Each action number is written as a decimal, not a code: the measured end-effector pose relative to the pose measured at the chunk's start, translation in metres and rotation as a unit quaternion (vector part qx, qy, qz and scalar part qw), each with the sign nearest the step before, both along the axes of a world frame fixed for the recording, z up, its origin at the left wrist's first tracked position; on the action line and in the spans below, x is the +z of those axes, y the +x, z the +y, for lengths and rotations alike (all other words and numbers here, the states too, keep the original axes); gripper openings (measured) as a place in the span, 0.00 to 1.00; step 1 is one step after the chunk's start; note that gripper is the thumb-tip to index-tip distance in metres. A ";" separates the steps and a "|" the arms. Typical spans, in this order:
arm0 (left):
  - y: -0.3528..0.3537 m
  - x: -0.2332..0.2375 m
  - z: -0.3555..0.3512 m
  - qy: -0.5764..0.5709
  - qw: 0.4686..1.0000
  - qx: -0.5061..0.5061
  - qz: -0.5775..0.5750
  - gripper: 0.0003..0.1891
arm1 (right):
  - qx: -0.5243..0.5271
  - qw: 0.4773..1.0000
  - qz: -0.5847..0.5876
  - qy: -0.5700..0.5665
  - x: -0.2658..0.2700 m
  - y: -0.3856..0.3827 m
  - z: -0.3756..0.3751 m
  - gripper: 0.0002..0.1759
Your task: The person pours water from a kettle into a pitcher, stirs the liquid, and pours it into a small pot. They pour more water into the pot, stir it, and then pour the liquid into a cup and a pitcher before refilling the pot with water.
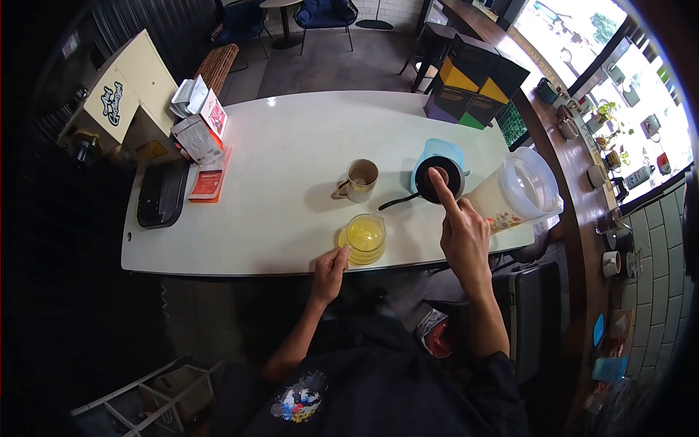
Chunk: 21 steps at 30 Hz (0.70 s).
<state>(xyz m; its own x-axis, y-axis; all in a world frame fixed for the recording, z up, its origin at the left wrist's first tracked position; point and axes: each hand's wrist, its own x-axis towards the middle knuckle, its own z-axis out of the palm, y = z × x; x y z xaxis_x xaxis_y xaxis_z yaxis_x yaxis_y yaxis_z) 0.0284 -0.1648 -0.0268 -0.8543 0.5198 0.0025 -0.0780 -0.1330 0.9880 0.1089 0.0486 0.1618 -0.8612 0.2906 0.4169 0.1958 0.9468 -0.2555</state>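
Note:
My left hand (331, 274) is closed at the near left side of a glass server (365, 237) with yellow liquid in it. The server is by the table's front edge. My right hand (466, 237) is closed round the handle side of a black gooseneck kettle (453, 169), one finger stretched onto the lid. The handle itself is hidden under the hand. The kettle's thin spout (398, 202) points left toward the server. Between and behind them stands a brownish mug (362, 180). A light-blue container (440, 149) is partly covered by the kettle.
A large translucent plastic pitcher (520, 191) stands right of the kettle. Dark boxes (473, 80) stand at the table's back right. A cream machine (135, 95), a black tray (163, 193) and red-and-white packets (211, 175) occupy the left end of the white table (284, 146).

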 end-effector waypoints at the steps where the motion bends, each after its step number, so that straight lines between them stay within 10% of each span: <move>1: 0.000 -0.001 0.001 -0.003 1.000 0.008 0.013 0.20 | 0.000 1.000 0.001 -0.001 -0.002 0.000 0.000 0.47; 21: -0.003 0.008 -0.013 -0.005 0.999 0.010 0.042 0.21 | 0.019 1.000 0.008 0.001 -0.007 0.010 -0.001 0.47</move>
